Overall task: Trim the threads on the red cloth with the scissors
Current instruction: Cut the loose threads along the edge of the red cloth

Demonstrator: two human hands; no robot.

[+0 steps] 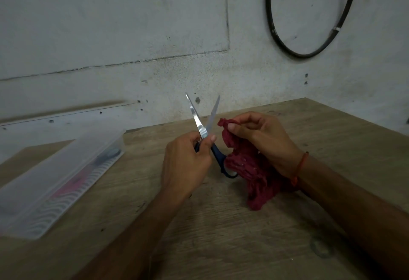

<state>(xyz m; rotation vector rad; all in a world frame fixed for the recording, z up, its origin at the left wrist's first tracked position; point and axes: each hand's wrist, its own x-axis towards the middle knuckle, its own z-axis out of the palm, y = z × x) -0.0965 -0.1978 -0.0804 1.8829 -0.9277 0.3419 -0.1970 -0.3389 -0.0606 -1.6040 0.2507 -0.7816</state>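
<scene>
My left hand (188,162) grips the scissors (204,124) by their dark blue handles. Both steel blades point up and away and stand spread apart in a V. My right hand (263,140) holds the crumpled red cloth (250,169), pinching its top edge between thumb and fingers just right of the blades. The rest of the cloth hangs down onto the wooden table (221,224). The blades do not touch the cloth. One handle loop shows below, against the cloth.
A translucent plastic box (55,180) with dark and pink items inside lies on the table at the left. A grey concrete wall rises behind the table. A black cable loop (309,53) hangs on the wall at the upper right.
</scene>
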